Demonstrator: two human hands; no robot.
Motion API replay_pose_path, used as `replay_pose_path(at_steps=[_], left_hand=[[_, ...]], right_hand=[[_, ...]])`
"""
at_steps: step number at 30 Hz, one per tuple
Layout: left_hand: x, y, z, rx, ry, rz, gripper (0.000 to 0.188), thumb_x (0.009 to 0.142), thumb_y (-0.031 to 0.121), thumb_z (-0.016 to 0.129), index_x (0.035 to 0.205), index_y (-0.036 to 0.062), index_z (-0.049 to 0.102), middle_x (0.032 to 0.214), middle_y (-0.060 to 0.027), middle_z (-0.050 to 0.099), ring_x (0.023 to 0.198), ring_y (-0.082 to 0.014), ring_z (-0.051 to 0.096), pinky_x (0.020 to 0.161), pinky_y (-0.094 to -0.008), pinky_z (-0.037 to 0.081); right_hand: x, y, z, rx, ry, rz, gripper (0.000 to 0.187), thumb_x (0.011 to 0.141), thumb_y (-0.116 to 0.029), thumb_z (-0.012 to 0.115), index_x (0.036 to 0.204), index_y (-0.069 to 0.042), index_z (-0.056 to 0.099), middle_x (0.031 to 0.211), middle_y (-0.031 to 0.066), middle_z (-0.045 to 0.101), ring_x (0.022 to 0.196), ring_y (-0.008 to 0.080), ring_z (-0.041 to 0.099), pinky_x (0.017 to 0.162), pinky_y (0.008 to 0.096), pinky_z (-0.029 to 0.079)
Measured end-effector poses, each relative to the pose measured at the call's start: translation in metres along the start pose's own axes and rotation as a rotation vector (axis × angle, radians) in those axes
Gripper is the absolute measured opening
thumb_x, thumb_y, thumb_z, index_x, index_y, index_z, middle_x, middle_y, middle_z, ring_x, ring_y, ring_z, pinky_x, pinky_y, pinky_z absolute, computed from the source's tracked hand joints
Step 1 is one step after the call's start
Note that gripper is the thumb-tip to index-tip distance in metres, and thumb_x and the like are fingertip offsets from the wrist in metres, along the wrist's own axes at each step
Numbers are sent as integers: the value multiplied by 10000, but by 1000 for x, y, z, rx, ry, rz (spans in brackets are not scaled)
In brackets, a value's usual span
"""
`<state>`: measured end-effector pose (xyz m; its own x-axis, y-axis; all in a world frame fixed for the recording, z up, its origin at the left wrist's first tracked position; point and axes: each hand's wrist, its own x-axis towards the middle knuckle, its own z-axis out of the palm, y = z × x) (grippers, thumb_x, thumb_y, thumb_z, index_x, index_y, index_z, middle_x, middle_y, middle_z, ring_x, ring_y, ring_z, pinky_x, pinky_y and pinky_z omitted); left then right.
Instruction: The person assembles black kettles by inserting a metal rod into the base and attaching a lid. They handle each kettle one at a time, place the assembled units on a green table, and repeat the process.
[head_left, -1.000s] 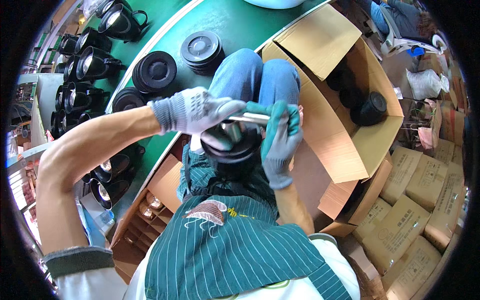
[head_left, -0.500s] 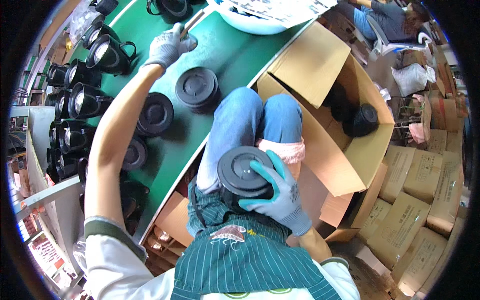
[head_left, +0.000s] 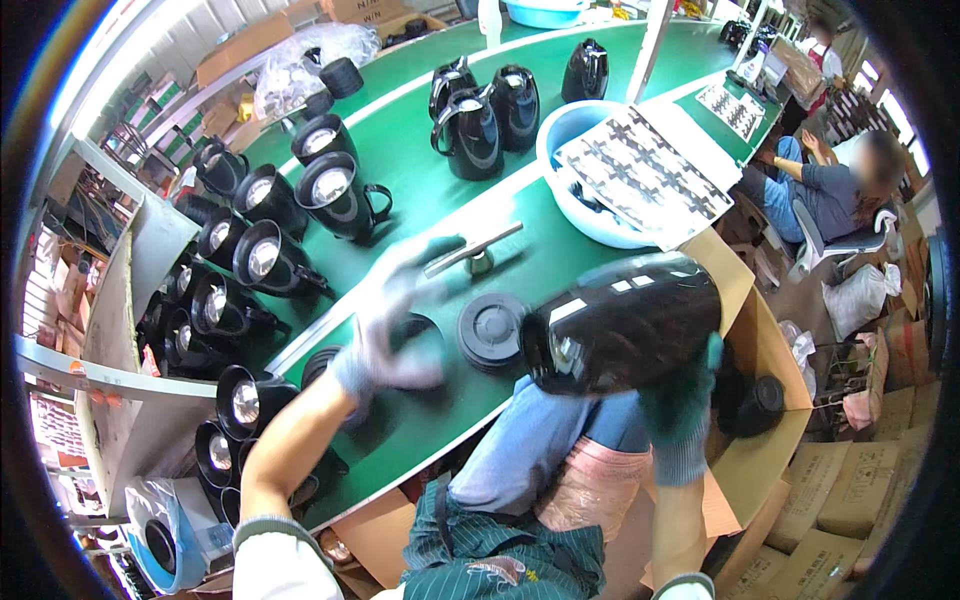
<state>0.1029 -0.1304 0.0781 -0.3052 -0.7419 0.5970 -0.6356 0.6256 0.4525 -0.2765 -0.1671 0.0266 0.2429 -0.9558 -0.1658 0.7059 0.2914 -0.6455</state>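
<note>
In my right hand (head_left: 680,410), gloved in grey and green, is a glossy black jug (head_left: 630,325), tipped on its side above my knees. The gloved fingers press against its right end. My left hand (head_left: 385,335), gloved and smeared by motion, hovers over the green table (head_left: 420,455) with thumb and fingers apart, holding nothing. Just beyond it stands a T-shaped tool (head_left: 478,252) with a flat bar on top. A round black ridged base or lid (head_left: 490,330) lies between my left hand and the jug; more dark round pieces are partly hidden behind that hand.
Several black jugs with silvery insides (head_left: 330,185) crowd the table's left side; more jugs (head_left: 475,135) stand farther back. A light-blue basin (head_left: 560,215) bears a patterned sheet (head_left: 650,170). An open carton (head_left: 745,470) with black pieces stands right. A person (head_left: 845,185) sits beyond.
My left hand has let go of the T-shaped tool and drawn back from it. My right hand has lifted the jug off my lap and tipped it sideways. The view has tilted up.
</note>
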Motion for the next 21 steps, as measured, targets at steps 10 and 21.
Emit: replay_pose_path(at_steps=[10, 21], left_hand=[[16, -40, -12, 402, 243, -194, 703, 625, 364, 960, 1217, 110, 678, 1454, -293, 529, 1296, -487, 557, 1095, -531, 466], [61, -224, 9, 728, -58, -614, 703, 660, 353, 941, 1312, 228, 711, 1498, -206, 512, 1359, -388, 509, 1154, -470, 414]], right_hand=[[154, 121, 108, 88, -236, 411, 618, 1015, -635, 554, 1481, -231, 520, 1451, 106, 578, 1244, 280, 604, 979, 472, 569], [115, 95, 62, 70, -277, 590, 633, 1138, -467, 335, 1612, -48, 328, 1549, 206, 486, 1389, 353, 530, 1161, 533, 446]])
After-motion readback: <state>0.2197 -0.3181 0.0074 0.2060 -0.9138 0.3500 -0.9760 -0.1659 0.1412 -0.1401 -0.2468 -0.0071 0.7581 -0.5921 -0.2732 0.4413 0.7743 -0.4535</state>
